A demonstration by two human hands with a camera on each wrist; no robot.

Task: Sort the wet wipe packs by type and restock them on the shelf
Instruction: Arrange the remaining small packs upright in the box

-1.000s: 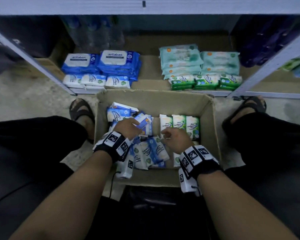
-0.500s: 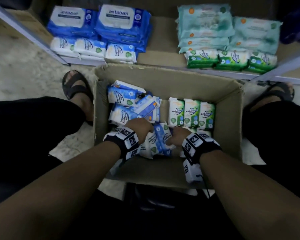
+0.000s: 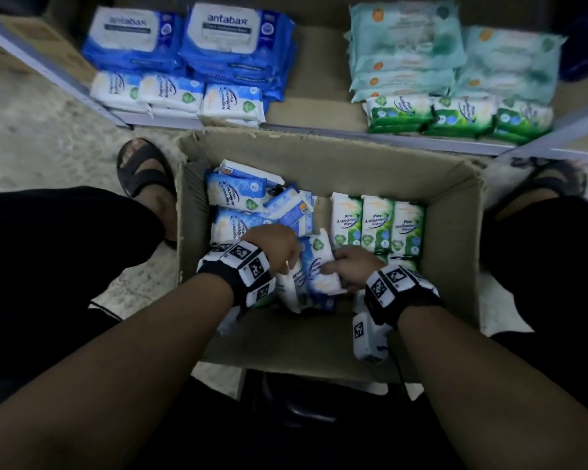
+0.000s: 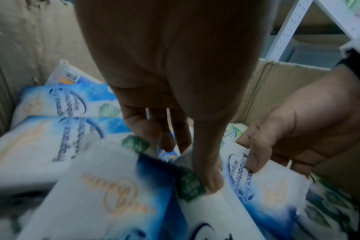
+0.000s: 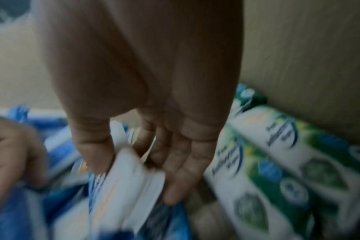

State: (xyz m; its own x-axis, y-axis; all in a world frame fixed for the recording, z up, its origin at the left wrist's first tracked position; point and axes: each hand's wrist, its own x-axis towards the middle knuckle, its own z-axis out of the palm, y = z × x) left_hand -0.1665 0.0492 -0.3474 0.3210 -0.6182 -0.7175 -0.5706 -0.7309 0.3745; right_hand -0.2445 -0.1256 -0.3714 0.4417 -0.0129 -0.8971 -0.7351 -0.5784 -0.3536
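Observation:
An open cardboard box [image 3: 323, 154] stands on the floor below the shelf. Loose blue-white wipe packs [image 3: 238, 193] fill its left half, and green pine packs [image 3: 377, 222] stand in a row on its right. Both hands are inside at the near wall. My left hand [image 3: 279, 249] grips upright blue-white packs [image 3: 314, 273] from the left, thumb on a pack [image 4: 210, 181]. My right hand [image 3: 348, 268] pinches the same bunch from the right, thumb and fingers round a white pack [image 5: 129, 175]. The green packs [image 5: 277, 162] lie just right of it.
On the shelf board [image 3: 316, 117] lie stacked blue antabax packs [image 3: 238, 39], small blue-white packs [image 3: 170, 93], teal packs [image 3: 408, 52] and green packs [image 3: 462, 115]. A slanted shelf upright [image 3: 48, 69] stands at the left. Sandalled feet [image 3: 143, 171] [image 3: 543, 178] flank the box.
Both hands have drawn back to the box's near side and closed together on a bunch of blue-white packs. The head view has tilted down and come closer.

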